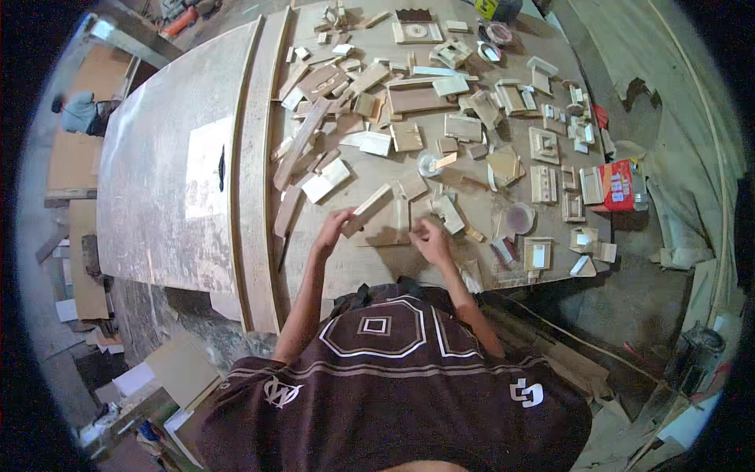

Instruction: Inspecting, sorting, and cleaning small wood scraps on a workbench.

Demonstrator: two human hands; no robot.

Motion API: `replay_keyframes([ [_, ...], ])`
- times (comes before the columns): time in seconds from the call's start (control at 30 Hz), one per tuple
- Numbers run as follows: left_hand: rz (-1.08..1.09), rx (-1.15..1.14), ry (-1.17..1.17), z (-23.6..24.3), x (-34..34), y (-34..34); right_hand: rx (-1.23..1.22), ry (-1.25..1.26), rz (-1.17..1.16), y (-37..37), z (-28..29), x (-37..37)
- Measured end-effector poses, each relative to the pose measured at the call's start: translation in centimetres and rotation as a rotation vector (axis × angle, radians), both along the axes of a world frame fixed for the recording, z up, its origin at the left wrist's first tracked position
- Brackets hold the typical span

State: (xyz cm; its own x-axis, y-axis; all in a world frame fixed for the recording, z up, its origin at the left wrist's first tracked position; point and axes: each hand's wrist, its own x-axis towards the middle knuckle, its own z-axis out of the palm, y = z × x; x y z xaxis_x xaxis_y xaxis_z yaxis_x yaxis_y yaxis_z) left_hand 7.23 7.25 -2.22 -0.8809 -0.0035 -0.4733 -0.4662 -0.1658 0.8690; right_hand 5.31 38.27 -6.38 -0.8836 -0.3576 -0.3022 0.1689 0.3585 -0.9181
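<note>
- Brown shirt (393, 377) with white line patterns: nearest the camera, filling the lower middle of the view; both forearms rise from it toward the table.
- Work table (354, 267): worn, pale wooden top, its near edge just beyond the shirt.
- Left hand (332, 228): at the near part of the table, fingers closed round the lower end of a wooden strip.
- Wooden strip (367, 209): pale, oblong, slanting up and to the right from the left hand, its far end close to other small offcuts.
- Right hand (430, 238): just right of the left hand, resting low over the table top with fingers curled; whether it grips anything cannot be told.
- Small wooden block (449, 214): just beyond the right hand, lying on the table.
- Clear round cup (519, 216): right of the hands, standing on the table.
- Red carton (618, 186): at the right edge of the table, well apart from the hands.
- Long plank (255, 165): runs lengthwise along the left side of the table, beside a broad grey board (165, 173).
- Scattered wooden offcuts (409, 98): rectangles, strips and small frames, spread across the middle and far part of the table.
- Square wooden frames (543, 145): right of centre, lying flat among the offcuts.
</note>
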Motion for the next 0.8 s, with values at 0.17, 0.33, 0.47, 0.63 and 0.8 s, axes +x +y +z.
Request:
replay_keyframes([
  [0.17, -0.164, 0.168, -0.070, -1.4, 2.6, 0.8, -0.344, 0.061, -0.098, -0.8, 3.2, -2.5],
  [0.33, -0.195, 0.372, -0.108, -1.4, 3.0, 1.6, -0.244, -0.090, -0.004, -0.8, 2.9, -2.8],
  [0.47, -0.030, 0.224, -0.257, -2.0, 2.9, 1.9, -0.215, -0.107, -0.017, -1.0, 1.4, -1.8],
  [0.63, 0.042, 0.037, -0.233, -3.1, 3.5, 0.7, -0.278, -0.288, -0.209, -1.8, -0.4, -1.0],
  [0.8, 0.167, -0.014, -0.128, -1.9, 4.0, 1.1, -0.270, -0.408, -0.313, -2.1, -0.6, -0.9],
])
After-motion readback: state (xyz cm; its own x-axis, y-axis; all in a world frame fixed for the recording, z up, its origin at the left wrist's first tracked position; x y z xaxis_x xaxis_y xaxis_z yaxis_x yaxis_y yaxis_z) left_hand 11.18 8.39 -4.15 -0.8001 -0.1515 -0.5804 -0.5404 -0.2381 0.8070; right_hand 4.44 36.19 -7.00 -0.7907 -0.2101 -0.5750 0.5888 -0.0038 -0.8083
